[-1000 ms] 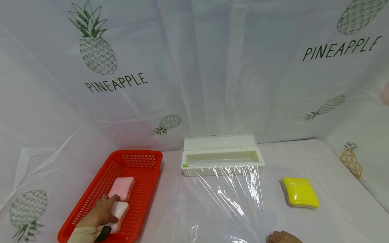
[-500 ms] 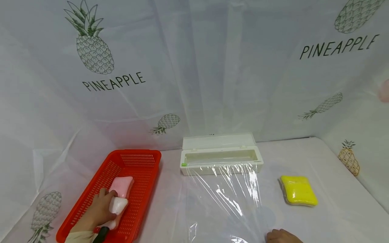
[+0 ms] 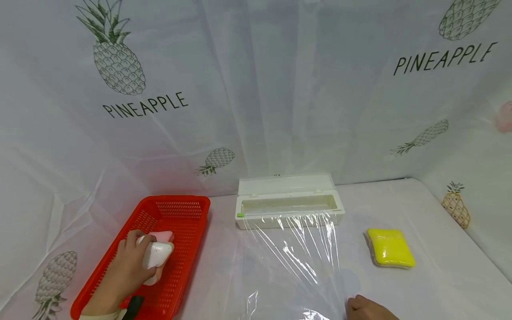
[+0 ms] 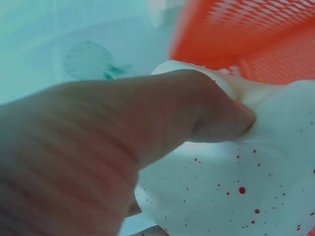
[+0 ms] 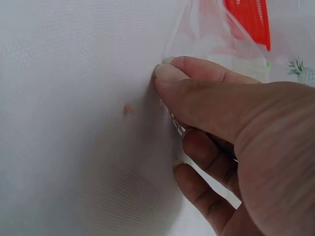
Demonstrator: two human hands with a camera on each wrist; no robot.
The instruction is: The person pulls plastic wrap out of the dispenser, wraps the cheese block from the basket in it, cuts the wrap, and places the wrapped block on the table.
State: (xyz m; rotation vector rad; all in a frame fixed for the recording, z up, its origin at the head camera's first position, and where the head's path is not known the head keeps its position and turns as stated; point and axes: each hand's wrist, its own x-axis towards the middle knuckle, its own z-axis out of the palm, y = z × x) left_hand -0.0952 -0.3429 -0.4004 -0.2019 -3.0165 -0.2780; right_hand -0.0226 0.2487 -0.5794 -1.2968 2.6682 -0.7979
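Note:
My left hand [image 3: 124, 269] grips a white, soft, toast-shaped block [image 3: 159, 254] with a tan side over the red basket [image 3: 185, 266]. In the left wrist view the thumb [image 4: 216, 105] dents its red-speckled white face [image 4: 221, 189]. Partly behind it in the head view, a pink block [image 3: 163, 235] lies in the basket. At the bottom edge, my right hand [image 3: 369, 309] holds the near right corner of a clear cling film sheet [image 3: 288, 271]. Thumb and forefinger pinch the film's edge in the right wrist view, while the other fingers [image 5: 204, 191] curl loosely below.
The film runs from a white cling film dispenser [image 3: 250, 223] with a raised lid [image 3: 286, 186] at the back of the table. To the right lies a yellow block [image 3: 391, 249], apparently wrapped in film. A pineapple-printed white sheet [image 3: 276, 111] hangs behind and at the sides.
My left hand has lifted the white block from the basket floor, up and slightly forward, so it now overlaps the pink one. The right hand keeps its pinch on the film.

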